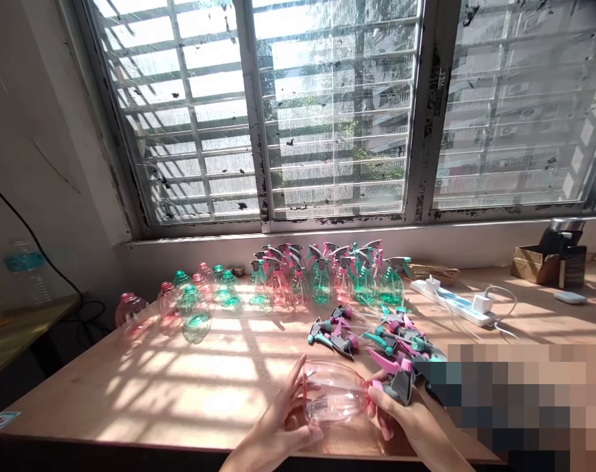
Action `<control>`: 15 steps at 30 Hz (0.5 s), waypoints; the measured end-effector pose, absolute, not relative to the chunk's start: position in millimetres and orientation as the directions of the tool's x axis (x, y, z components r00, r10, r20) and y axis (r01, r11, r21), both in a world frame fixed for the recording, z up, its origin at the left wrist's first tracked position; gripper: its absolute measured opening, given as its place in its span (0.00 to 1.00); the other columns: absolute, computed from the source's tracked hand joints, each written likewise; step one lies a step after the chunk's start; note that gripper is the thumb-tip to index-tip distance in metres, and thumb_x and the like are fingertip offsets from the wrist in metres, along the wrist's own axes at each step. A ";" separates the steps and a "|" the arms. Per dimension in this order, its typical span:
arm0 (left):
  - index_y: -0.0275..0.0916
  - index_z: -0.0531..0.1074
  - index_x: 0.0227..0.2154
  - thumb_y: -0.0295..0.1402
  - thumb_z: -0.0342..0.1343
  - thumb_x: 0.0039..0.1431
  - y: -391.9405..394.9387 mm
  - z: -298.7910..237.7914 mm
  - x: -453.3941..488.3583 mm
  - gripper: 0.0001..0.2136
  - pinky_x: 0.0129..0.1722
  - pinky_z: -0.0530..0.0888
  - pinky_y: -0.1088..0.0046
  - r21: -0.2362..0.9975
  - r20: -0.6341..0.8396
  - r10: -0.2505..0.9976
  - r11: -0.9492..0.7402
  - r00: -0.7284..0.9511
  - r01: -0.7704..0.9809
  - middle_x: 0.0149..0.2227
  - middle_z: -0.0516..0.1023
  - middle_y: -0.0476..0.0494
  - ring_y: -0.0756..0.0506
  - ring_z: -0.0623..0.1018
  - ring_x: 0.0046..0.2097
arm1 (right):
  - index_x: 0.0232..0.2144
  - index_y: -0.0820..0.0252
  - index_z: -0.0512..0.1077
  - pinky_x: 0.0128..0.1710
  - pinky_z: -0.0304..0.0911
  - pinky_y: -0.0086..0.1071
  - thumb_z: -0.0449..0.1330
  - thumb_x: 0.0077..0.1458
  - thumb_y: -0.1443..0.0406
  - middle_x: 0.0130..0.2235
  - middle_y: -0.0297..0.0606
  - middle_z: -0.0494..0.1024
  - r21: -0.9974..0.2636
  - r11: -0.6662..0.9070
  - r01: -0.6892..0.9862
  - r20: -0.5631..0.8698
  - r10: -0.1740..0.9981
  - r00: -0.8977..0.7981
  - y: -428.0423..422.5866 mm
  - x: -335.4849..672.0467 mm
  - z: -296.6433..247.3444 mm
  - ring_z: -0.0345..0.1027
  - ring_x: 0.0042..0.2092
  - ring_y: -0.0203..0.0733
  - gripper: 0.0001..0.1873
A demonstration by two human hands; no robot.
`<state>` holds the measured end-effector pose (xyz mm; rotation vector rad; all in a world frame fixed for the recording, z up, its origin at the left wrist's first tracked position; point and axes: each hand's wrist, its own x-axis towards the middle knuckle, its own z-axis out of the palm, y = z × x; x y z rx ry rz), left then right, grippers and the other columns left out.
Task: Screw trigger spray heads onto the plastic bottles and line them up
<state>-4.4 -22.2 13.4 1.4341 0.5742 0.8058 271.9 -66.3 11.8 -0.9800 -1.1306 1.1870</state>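
- My left hand (282, 416) curves round the base end of a clear pink spray bottle (334, 396), its fingers parted from the thumb, with the plastic held between them.
- My right hand (400, 413) has thumb and fingertips pinched together at the bottle's neck, where a pink-and-grey trigger spray head (402, 385) sits; how far the head is seated on the neck I cannot tell, since my fingers cover the join.
- So the bottle lies on its side between my two hands, its long axis running from my left fingers across to my right, base to the left and neck to the right.
- The relation that counts is at the neck: my right fingertips are right at it, roughly in line with that axis, while my left fingers are at the far end.
- Just beyond my right fingers lies a pile of loose trigger spray heads (347, 344).
- Farther ahead of both hands stand spray bottles with heads fitted (322, 282).
- Well off beyond my left fingers, to the left, stand headless bottles (197, 314), pink and green, on the wooden table (204, 387).
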 end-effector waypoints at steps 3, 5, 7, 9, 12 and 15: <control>0.62 0.50 0.70 0.34 0.70 0.58 -23.7 16.4 -3.7 0.44 0.64 0.66 0.56 0.981 0.133 0.757 -0.010 0.639 -0.193 0.72 0.58 0.43 0.33 0.61 0.70 | 0.36 0.55 0.72 0.21 0.61 0.31 0.67 0.55 0.46 0.23 0.31 0.78 -0.977 0.135 -0.166 0.135 0.991 0.015 -66.0 272.5 10.5 0.66 0.19 0.37 0.20; 0.59 0.56 0.69 0.35 0.69 0.59 -24.4 17.7 -3.5 0.39 0.66 0.64 0.56 0.977 0.142 0.754 -0.005 0.642 -0.211 0.71 0.60 0.43 0.34 0.62 0.69 | 0.36 0.55 0.72 0.21 0.61 0.30 0.67 0.55 0.47 0.23 0.31 0.78 -0.978 0.139 -0.154 0.140 0.990 0.002 -65.7 273.0 9.8 0.66 0.20 0.36 0.20; 0.58 0.57 0.69 0.34 0.69 0.59 -24.5 17.8 -3.8 0.39 0.65 0.65 0.55 0.979 0.135 0.745 0.000 0.653 -0.203 0.68 0.65 0.42 0.34 0.66 0.67 | 0.36 0.56 0.72 0.22 0.61 0.30 0.67 0.55 0.47 0.23 0.31 0.78 -0.979 0.141 -0.148 0.144 0.990 -0.008 -65.5 273.2 9.9 0.66 0.20 0.36 0.20; 0.61 0.53 0.69 0.33 0.69 0.58 -24.3 17.1 -4.3 0.42 0.62 0.68 0.56 0.982 0.125 0.744 0.000 0.657 -0.187 0.68 0.64 0.42 0.34 0.67 0.66 | 0.37 0.56 0.71 0.21 0.60 0.30 0.66 0.55 0.47 0.23 0.31 0.78 -0.978 0.143 -0.155 0.145 0.989 -0.004 -65.4 272.9 10.7 0.66 0.19 0.36 0.21; 0.65 0.48 0.70 0.32 0.70 0.57 -23.8 15.5 -4.4 0.46 0.60 0.69 0.59 0.985 0.131 0.747 -0.023 0.652 -0.172 0.71 0.60 0.45 0.34 0.63 0.69 | 0.35 0.56 0.71 0.20 0.60 0.31 0.67 0.53 0.46 0.22 0.32 0.78 -0.976 0.143 -0.163 0.142 0.990 0.017 -65.4 271.7 12.4 0.66 0.19 0.38 0.22; 0.63 0.46 0.71 0.32 0.71 0.57 -23.5 14.8 -3.7 0.48 0.60 0.69 0.59 0.984 0.145 0.746 -0.036 0.651 -0.177 0.69 0.63 0.42 0.34 0.63 0.69 | 0.34 0.56 0.71 0.20 0.59 0.31 0.68 0.52 0.46 0.22 0.32 0.77 -0.978 0.143 -0.153 0.140 0.990 0.033 -65.3 270.5 12.3 0.66 0.18 0.38 0.23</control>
